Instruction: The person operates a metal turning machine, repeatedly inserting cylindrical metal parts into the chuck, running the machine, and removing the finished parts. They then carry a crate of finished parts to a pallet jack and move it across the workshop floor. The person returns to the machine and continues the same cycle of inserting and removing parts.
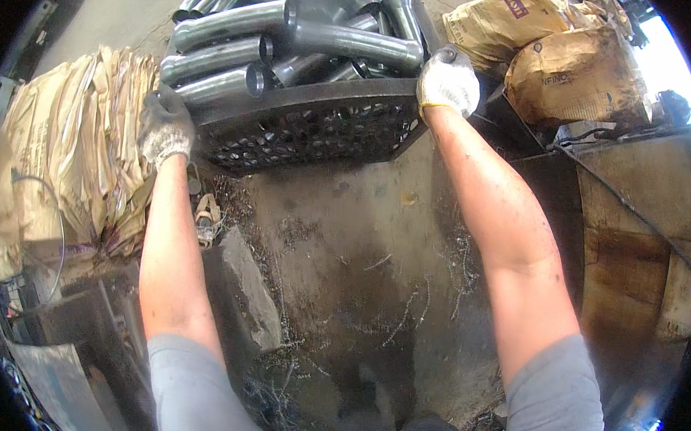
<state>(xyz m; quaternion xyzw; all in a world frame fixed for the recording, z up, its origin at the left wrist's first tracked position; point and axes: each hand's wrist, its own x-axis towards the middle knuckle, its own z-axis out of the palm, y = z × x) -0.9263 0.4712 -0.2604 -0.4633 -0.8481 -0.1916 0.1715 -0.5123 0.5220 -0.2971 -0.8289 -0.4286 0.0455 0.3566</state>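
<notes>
your left hand [166, 123], in a grey-and-white knitted glove [168, 140], grips the near left corner of a black, perforated plastic crate [322, 95]; your right hand [449, 80] grips its near right corner. the crate spans between both hands, glossy dark-grey flared tubes [357, 42] piled in it just beyond them; flattened tan paper sacks [86, 141] stand left of your left hand
</notes>
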